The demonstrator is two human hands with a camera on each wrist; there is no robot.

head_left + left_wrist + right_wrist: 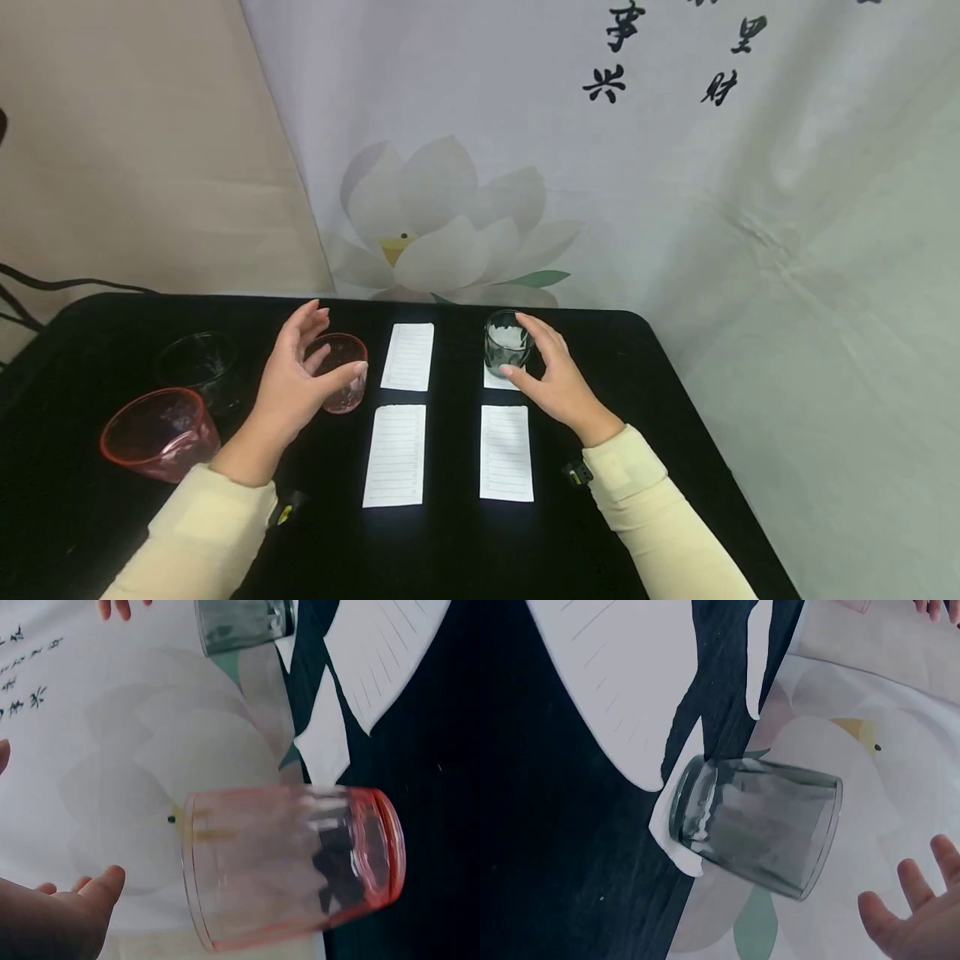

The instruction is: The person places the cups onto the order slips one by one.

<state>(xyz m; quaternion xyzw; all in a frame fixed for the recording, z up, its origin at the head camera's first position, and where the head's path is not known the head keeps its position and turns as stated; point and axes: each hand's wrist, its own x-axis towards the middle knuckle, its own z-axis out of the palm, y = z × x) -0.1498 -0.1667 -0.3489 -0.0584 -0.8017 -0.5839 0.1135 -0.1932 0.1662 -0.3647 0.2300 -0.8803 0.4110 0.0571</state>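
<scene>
A small pink-tinted glass (347,393) stands upright on the black table, left of the paper slips. My left hand (294,385) is spread around it, thumb in front. In the left wrist view a gap shows between the pink glass (274,862) and the left fingers (101,892). A grey-green glass (498,348) stands upright on the back right paper slip (495,382). Beside it is my right hand (558,382), thumb and fingers parted. The right wrist view shows the right fingers (915,885) apart from the grey-green glass (757,825).
Further slips lie at back left (408,357), front left (394,457) and front right (506,454). On the left are a pink bowl-like vessel (202,429) and a clear dark one (213,385) behind it. A printed cloth (660,208) hangs behind the table (450,550).
</scene>
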